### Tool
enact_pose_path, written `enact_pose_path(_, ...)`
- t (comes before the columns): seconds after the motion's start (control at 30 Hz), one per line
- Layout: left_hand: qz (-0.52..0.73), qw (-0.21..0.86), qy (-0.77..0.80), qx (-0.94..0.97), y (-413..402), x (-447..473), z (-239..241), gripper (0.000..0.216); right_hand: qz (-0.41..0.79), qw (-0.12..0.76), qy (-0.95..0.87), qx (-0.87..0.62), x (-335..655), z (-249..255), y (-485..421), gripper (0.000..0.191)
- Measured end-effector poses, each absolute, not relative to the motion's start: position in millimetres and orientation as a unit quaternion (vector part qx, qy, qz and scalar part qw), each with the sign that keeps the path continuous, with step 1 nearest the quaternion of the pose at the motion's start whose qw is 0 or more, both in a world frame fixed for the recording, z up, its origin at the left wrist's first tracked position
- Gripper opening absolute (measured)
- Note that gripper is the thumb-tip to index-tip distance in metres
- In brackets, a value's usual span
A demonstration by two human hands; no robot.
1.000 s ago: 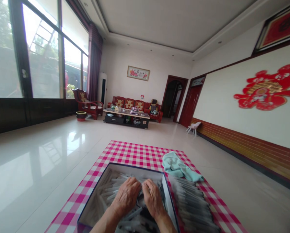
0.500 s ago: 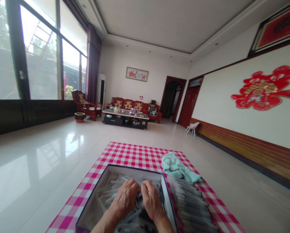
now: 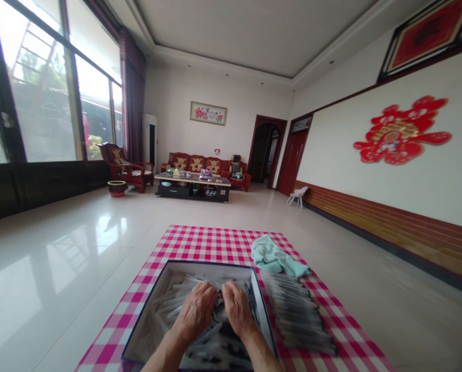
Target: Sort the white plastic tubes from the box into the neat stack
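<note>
Both of my hands sit side by side, palms down, inside an open navy-rimmed box (image 3: 207, 264) with a white interior. It is filled with a loose pile of slim plastic tubes (image 3: 176, 302) with dark parts, perhaps syringes. My left hand (image 3: 195, 311) and my right hand (image 3: 236, 310) press into the pile, their fingertips hidden among the tubes. Whether either hand grips anything is hidden. Just right of the box, a neat row-stacked batch of similar tubes (image 3: 295, 315) lies on a pink-and-white checked cloth (image 3: 211, 245). A crumpled teal towel (image 3: 273, 256) lies beyond that batch.
The checked cloth lies on a glossy tiled floor. Far ahead stand a low coffee table (image 3: 192, 181), a red wooden sofa (image 3: 195, 164) and an armchair (image 3: 124, 173). Large windows run along the left, and a small white stool (image 3: 297, 195) stands by the right wall.
The room and box sit slightly further left in the view as my head turns. My hands remain together over the tubes, with no clear change in their hold.
</note>
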State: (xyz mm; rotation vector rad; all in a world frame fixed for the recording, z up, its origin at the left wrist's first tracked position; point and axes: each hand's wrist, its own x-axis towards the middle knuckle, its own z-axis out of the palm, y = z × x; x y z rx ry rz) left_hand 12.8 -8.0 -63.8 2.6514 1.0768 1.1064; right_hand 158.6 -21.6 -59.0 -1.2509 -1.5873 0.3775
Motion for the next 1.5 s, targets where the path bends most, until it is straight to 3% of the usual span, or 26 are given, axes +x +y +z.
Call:
enact_pose_path(0.37, 0.347, 0.031, 0.333, 0.876, -6.8, 15.4, -64.7, 0.026, 0.126, 0.471, -0.675, -0.554, 157.6, -62.0, -15.7, 0.035)
enact_pose_path(0.63, 0.343, 0.034, 0.333, 0.878, -1.7, 15.3, -65.8, 0.025, 0.181, 0.467, -0.646, -0.577, 154.7, -62.2, -14.1, 0.053)
enact_pose_path(0.87, 0.405, 0.028, 0.357, 0.841, -1.8, 13.9, -58.4, 0.021, 0.244, 0.478, -0.611, -0.581, 158.6, -62.2, -12.7, 0.054)
enact_pose_path(1.0, 0.497, 0.152, 0.446, 0.729, -1.7, 10.6, -57.3, 0.021, 0.278, 0.499, -0.565, -0.595, 164.8, -62.1, -10.7, 0.059)
enact_pose_path(1.3, 0.509, 0.357, 0.514, 0.592, 16.1, 10.1, -66.2, 0.057, 0.354, 0.483, -0.622, -0.505, 148.2, -49.9, -26.6, 0.056)
enact_pose_path(1.5, 0.522, 0.378, 0.501, 0.577, 18.6, 8.0, -66.0, 0.054, 0.441, 0.435, -0.599, -0.508, 148.2, -52.2, -27.5, 0.062)
